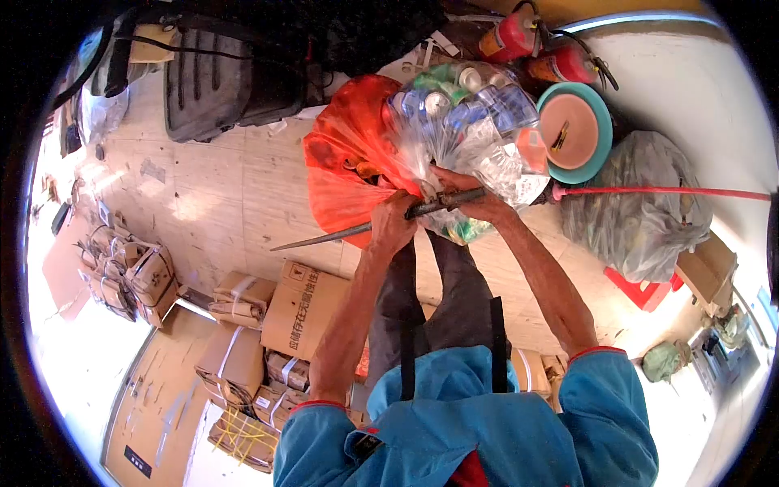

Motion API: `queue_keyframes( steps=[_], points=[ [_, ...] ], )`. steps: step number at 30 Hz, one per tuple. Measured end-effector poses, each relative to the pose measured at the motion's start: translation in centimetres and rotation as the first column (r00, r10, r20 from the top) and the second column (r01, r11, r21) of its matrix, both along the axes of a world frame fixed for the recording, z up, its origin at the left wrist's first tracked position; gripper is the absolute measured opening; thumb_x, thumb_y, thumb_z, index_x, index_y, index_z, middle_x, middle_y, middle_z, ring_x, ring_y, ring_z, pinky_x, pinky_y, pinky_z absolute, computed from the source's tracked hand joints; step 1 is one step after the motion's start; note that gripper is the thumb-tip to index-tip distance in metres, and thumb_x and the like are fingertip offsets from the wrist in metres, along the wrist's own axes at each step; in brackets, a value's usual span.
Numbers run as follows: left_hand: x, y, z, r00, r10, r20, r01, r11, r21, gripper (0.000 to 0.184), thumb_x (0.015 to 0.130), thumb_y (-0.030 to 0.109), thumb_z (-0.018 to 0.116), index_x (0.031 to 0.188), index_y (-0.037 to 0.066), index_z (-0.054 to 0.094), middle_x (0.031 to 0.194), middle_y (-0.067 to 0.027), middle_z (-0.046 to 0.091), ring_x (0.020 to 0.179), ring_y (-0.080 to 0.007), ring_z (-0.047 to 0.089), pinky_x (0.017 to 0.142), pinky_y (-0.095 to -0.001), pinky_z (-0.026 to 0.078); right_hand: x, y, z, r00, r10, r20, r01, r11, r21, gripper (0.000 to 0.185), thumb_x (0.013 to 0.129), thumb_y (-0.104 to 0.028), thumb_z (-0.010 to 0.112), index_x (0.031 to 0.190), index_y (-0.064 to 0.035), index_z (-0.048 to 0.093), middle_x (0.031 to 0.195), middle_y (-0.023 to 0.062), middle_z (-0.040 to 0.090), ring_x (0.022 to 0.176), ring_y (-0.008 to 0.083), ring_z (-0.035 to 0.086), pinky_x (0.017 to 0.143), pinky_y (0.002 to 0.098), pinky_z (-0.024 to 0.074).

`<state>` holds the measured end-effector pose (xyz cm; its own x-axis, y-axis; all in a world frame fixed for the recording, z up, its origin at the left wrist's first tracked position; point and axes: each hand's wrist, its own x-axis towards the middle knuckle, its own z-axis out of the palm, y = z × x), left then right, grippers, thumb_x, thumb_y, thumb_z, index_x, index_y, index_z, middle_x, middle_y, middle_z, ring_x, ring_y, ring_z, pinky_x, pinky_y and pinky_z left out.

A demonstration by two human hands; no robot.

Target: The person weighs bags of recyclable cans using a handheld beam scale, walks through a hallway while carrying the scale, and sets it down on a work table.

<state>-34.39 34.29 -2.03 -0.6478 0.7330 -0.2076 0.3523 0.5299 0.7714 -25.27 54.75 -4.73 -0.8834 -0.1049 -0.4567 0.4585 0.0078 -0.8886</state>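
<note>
A long tapered rod (324,238), which looks like a steelyard beam, slants in front of my legs with its thin end to the left. My left hand (394,223) is closed around its middle, against the red plastic bag (349,122). Closer to the thick end, my right hand (472,195) is closed on the rod, beside the gathered neck of a clear plastic bag (487,122) full of cans and bottles. Dark contents show through the red bag's opening. My fingers partly hide the rod, and whether they also grip the bags is unclear.
Two fire extinguishers (510,39) stand at the back right, near a teal basin (602,154) with a pink one inside. A grey sack (641,211) lies to the right below a red pole (665,191). Flattened cardboard (304,312) is stacked at lower left; a black bin (207,81) is at upper left.
</note>
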Motion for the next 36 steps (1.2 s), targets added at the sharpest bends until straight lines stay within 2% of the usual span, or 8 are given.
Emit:
queue_keyframes(
  steps=[3, 8, 11, 14, 19, 26, 32, 36],
  points=[
    [0.2, 0.1, -0.1, 0.999, 0.038, 0.024, -0.039, 0.999, 0.013, 0.02, 0.068, 0.008, 0.068, 0.087, 0.004, 0.065, 0.078, -0.0121, 0.063, 0.07, -0.0327, 0.063, 0.059, -0.0395, 0.048, 0.0, -0.9, -0.2, 0.993, -0.067, -0.096, 0.069, 0.998, 0.014, 0.07, 0.083, -0.017, 0.068, 0.145, -0.007, 0.036, 0.103, 0.0061, 0.063, 0.084, 0.01, 0.058, 0.067, 0.0226, 0.0471],
    [0.4, 0.3, 0.2, 0.994, 0.105, 0.033, -0.105, 0.994, 0.013, 0.017, 0.07, 0.009, 0.07, 0.086, 0.005, 0.066, 0.073, -0.0135, 0.063, 0.066, -0.032, 0.063, 0.057, -0.0387, 0.048, -1.6, 0.7, 2.0, 0.967, 0.031, 0.255, 0.027, 0.975, -0.219, 0.073, 0.083, -0.017, 0.067, 0.147, -0.006, 0.033, 0.083, 0.0019, 0.062, 0.069, 0.011, 0.059, 0.047, 0.0227, 0.0438],
    [0.9, 0.7, 0.1, 0.982, 0.188, 0.025, -0.19, 0.978, 0.082, 0.013, 0.072, 0.009, 0.069, 0.084, 0.004, 0.065, 0.07, -0.0139, 0.061, 0.062, -0.031, 0.062, 0.056, -0.0378, 0.047, -2.4, -1.1, 1.9, 0.942, 0.07, 0.327, -0.089, 0.995, 0.044, 0.077, 0.082, -0.018, 0.068, 0.148, -0.0052, 0.028, 0.077, 0.0043, 0.061, 0.065, 0.0138, 0.058, 0.05, 0.028, 0.0477],
    [1.2, 0.0, -1.1, 0.976, 0.212, 0.054, -0.213, 0.977, 0.009, 0.012, 0.074, 0.01, 0.069, 0.082, 0.003, 0.064, 0.07, -0.0142, 0.061, 0.06, -0.0291, 0.06, 0.056, -0.0367, 0.047, -0.8, -4.3, -1.3, 0.965, -0.02, -0.263, 0.151, 0.859, 0.489, 0.082, 0.082, -0.019, 0.069, 0.148, -0.0039, 0.023, 0.079, 0.0114, 0.063, 0.068, 0.0236, 0.063, 0.057, 0.0372, 0.0507],
    [0.9, -0.3, -1.2, 0.946, 0.27, 0.181, -0.271, 0.962, -0.016, 0.015, 0.074, 0.01, 0.071, 0.084, 0.002, 0.064, 0.069, -0.0151, 0.061, 0.062, -0.0259, 0.062, 0.057, -0.0358, 0.047, -0.9, -5.9, 2.0, 0.988, -0.152, -0.02, 0.135, 0.802, 0.582, 0.078, 0.08, -0.019, 0.069, 0.143, -0.0009, 0.026, 0.089, 0.0167, 0.066, 0.081, 0.0384, 0.065, 0.065, 0.0452, 0.0507],
    [1.6, -1.1, -2.9, 0.893, 0.314, 0.323, -0.35, 0.935, 0.056, 0.013, 0.075, 0.01, 0.071, 0.081, 0.001, 0.063, 0.063, -0.0125, 0.057, 0.056, -0.0229, 0.055, 0.055, -0.0363, 0.045, 1.1, -9.0, 0.6, 0.827, -0.471, -0.307, 0.562, 0.668, 0.487, 0.054, 0.087, -0.014, 0.062, 0.136, -0.0038, 0.044, 0.085, 0.0213, 0.065, 0.073, 0.0308, 0.067, 0.063, 0.0409, 0.0499],
    [2.4, -1.0, -4.7, 0.81, 0.376, 0.45, -0.452, 0.889, 0.072, 0.012, 0.076, 0.009, 0.071, 0.082, 0.001, 0.064, 0.065, -0.0101, 0.06, 0.058, -0.0137, 0.054, 0.055, -0.033, 0.045, 0.1, -5.5, 2.7, 0.655, -0.605, 0.452, 0.681, 0.733, -0.007, 0.056, 0.096, -0.046, 0.05, 0.135, -0.0066, 0.051, 0.105, 0.0152, 0.067, 0.075, 0.0172, 0.065, 0.063, 0.0339, 0.0525],
    [1.9, -1.3, -5.0, 0.818, 0.332, 0.47, -0.394, 0.918, 0.039, 0.013, 0.076, 0.007, 0.07, 0.087, 0.002, 0.067, 0.07, -0.0092, 0.065, 0.062, -0.0113, 0.057, 0.059, -0.0315, 0.047, -0.1, -4.3, 3.8, 0.699, -0.572, 0.429, 0.664, 0.742, -0.095, 0.064, 0.093, -0.056, 0.048, 0.136, -0.0101, 0.05, 0.115, 0.0134, 0.063, 0.085, 0.0189, 0.066, 0.06, 0.0297, 0.0566]
  ],
)
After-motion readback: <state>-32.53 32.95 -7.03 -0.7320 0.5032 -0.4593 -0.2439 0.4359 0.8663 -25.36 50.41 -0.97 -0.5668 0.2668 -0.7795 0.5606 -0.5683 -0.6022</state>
